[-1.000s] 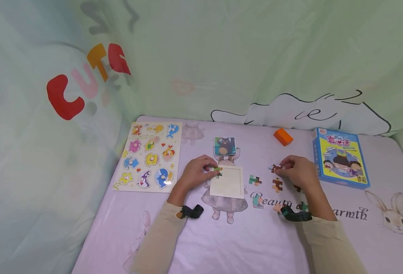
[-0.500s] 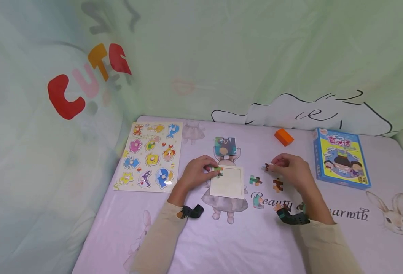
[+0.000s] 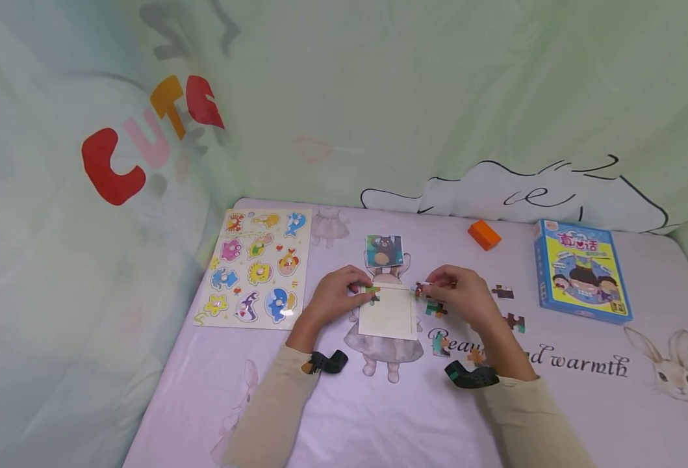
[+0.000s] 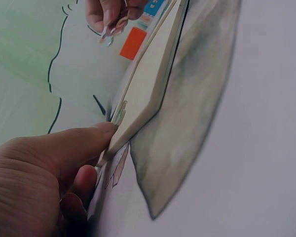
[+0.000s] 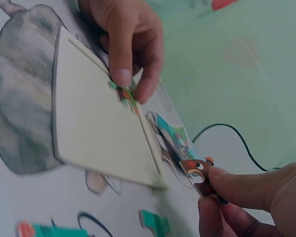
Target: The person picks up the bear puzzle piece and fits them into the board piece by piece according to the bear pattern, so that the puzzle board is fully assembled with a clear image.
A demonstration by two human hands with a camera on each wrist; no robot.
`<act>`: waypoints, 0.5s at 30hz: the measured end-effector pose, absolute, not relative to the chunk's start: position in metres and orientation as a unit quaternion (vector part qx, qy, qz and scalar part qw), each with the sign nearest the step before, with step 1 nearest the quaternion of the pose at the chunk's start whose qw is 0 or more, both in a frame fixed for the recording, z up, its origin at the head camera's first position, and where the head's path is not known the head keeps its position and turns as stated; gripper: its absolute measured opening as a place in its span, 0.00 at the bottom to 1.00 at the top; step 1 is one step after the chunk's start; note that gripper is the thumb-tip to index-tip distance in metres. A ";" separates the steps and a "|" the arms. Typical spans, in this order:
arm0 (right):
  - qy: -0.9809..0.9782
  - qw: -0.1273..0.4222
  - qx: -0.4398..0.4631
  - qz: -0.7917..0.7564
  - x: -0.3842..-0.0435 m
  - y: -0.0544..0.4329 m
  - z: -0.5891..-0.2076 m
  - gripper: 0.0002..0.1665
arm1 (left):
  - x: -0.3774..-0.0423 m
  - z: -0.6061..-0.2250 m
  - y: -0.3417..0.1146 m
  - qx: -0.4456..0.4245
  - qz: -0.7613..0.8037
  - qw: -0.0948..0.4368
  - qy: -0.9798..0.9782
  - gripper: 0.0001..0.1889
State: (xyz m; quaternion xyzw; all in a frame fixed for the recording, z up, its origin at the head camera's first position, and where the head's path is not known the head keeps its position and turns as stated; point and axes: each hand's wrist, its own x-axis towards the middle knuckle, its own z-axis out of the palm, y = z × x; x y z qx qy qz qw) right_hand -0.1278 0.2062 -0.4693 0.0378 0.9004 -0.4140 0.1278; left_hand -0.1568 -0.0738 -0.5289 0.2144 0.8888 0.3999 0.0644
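Note:
My left hand [image 3: 340, 292] pinches the upper left corner of a pale wooden puzzle tray [image 3: 387, 320], thumb on top and fingers curled at its side. In that corner, by the thumb, lies a green and brown puzzle piece [image 5: 124, 98]. Just off the tray's upper right corner, my right hand [image 3: 463, 296] holds a brown puzzle piece [image 5: 191, 166] showing an eye between thumb and fingers, raised above the table. Beneath that hand lies a green piece [image 3: 436, 309]. Behind the tray is a bear picture card [image 3: 384, 251].
More loose pieces lie to the right: a teal one [image 3: 440, 345], an orange one [image 3: 475, 355] and brown ones [image 3: 516, 322]. A sea-animal board [image 3: 275, 281] lies at left. An orange block [image 3: 484, 234] and a blue card-game box [image 3: 583, 273] stand at back right.
My right hand has carried the brown puzzle piece leftward to beside the tray, uncovering pieces on the right. The left hand has stayed on the tray's corner.

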 end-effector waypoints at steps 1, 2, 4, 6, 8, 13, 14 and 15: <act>0.899 0.131 0.037 -0.416 -0.128 0.202 -0.470 0.18 | -0.157 -0.529 -0.074 0.214 0.400 0.065 0.889 0.13; 0.897 0.134 0.036 -0.419 -0.129 0.199 -0.471 0.17 | -0.157 -0.530 -0.074 0.214 0.400 0.065 0.889 0.13; 0.894 0.139 0.035 -0.424 -0.130 0.192 -0.471 0.16 | -0.157 -0.530 -0.074 0.215 0.400 0.065 0.888 0.13; 0.890 0.145 0.037 -0.430 -0.131 0.186 -0.472 0.15 | -0.158 -0.531 -0.074 0.215 0.399 0.065 0.889 0.13; 0.885 0.150 0.039 -0.439 -0.132 0.181 -0.473 0.15 | -0.158 -0.532 -0.074 0.216 0.398 0.064 0.889 0.13; 0.879 0.155 0.040 -0.449 -0.133 0.172 -0.477 0.14 | -0.159 -0.532 -0.074 0.218 0.398 0.062 0.889 0.13; 0.878 0.155 0.039 -0.451 -0.134 0.170 -0.477 0.14 | -0.159 -0.532 -0.074 0.217 0.398 0.063 0.889 0.13; 0.877 0.156 0.039 -0.452 -0.134 0.168 -0.478 0.14 | -0.159 -0.531 -0.074 0.216 0.397 0.064 0.890 0.13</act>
